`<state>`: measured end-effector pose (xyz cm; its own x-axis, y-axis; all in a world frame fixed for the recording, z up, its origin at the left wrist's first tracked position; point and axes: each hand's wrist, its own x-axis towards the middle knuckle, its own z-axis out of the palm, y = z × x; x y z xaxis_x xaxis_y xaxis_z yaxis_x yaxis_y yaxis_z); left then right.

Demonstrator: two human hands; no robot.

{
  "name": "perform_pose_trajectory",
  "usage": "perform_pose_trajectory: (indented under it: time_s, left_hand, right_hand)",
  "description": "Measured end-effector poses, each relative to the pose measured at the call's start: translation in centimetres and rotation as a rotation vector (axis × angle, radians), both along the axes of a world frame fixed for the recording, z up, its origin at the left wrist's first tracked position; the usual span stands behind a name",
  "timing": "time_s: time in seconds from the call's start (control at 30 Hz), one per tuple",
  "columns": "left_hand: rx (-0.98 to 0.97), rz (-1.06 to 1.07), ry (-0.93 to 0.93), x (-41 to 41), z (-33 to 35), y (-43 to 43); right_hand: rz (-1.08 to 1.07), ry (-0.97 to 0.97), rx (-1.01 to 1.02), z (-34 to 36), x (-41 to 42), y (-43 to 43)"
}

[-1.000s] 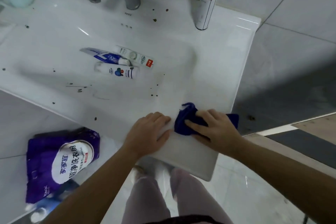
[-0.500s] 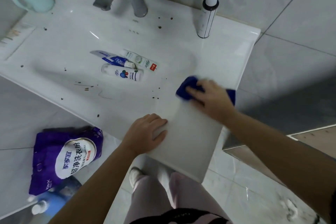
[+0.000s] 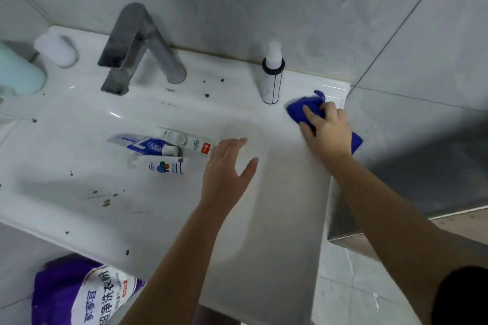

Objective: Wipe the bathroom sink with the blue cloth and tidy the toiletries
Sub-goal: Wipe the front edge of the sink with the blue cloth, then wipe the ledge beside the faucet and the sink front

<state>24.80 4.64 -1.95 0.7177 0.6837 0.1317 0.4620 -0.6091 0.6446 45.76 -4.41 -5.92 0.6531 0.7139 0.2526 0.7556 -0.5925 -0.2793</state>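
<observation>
1 soft, limp cloth (image 3: pixel 298 107), probably best bunched under the palm, lies pressed under the straight-fingered right hand (image 3: pixel 328 130) at the sink's (image 3: pixel 264 219) back right corner; left hand (image 3: pixel 227 166) hovers open.

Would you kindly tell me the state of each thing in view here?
blue cloth: bunched, pressed on the right rim
right hand: pressing the cloth
left hand: open, holding nothing
sink: speckled with dark spots
toothpaste tubes: lying flat in the basin
spray bottle: upright at the back rim
faucet: no water running
</observation>
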Motion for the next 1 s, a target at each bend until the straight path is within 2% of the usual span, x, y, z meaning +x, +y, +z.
perform_pose_trajectory:
  time_s: [0.07, 0.2, 0.27, 0.37, 0.43, 0.5, 0.57, 0.7, 0.77, 0.9, 1.0]
  left_hand:
    - [-0.067, 0.017, -0.056, 3.2, -0.1, 2.1]
    - [-0.203, 0.012, -0.09, 9.4, -0.4, 5.3]
    - [-0.242, -0.023, -0.131, 11.8, -0.4, 6.3]
    - [-0.297, -0.029, -0.199, 14.6, -0.2, 7.7]
    - [-0.407, -0.012, -0.219, 15.6, 0.4, 8.4]
    - [-0.473, -0.023, -0.256, 15.6, 0.9, 8.8]
    - [-0.475, -0.039, -0.291, 14.7, 1.5, 9.2]
    - [-0.481, -0.07, -0.283, 11.8, 2.1, 10.0]
    - [-0.508, -0.097, -0.256, 10.3, 1.8, 10.0]
    - [-0.558, -0.107, -0.257, 7.6, 1.7, 9.9]
    - [-0.55, -0.064, -0.266, 5.4, 1.9, 9.8]
  right_hand:
    - [-0.131, 0.07, 0.006, 0.1, -0.6, 0.8]
    - [0.074, -0.014, 0.022, -0.4, -4.6, -2.5]
    - [0.091, -0.037, 0.019, -0.7, -2.9, -2.5]
    - [-0.234, -0.024, 0.12, -0.9, 1.7, 0.3]
    - [-0.357, -0.017, 0.144, -0.7, 3.5, 2.1]
    - [-0.321, -0.051, 0.125, -0.6, 3.0, 3.6]
    - [-0.181, -0.068, 0.094, -0.9, 1.4, 4.3]
    - [-0.038, -0.008, 0.096, -1.2, -2.0, 1.4]
    - [-0.042, -0.031, 0.102, -1.0, -1.4, 0.7]
    - [-0.183, 0.007, 0.046, -0.3, 2.3, 4.6]
    - [-0.033, 0.01, 0.065, -0.7, -1.1, 4.4]
